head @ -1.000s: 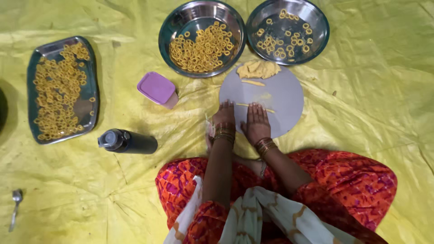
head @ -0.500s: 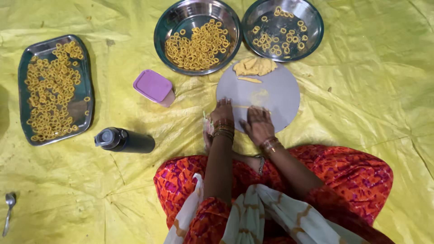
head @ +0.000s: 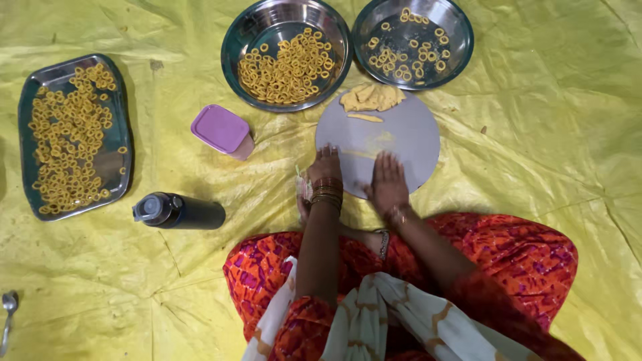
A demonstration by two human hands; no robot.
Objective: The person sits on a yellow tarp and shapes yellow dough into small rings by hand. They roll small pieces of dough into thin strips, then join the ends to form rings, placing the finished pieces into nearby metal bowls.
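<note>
A thin strip of yellow dough is being rolled on the round grey board, lying between the left hand and the right hand, both of which are laid flat and open with the fingers together, nothing being gripped. The rolling is best done with light, even pressure from both palms, so that the strip is kept uniform and unbroken. The pile of dough pieces is kept just beyond the fingertips at the far edge of the board, and the two steel bowls of finished rings are found further ahead.
</note>
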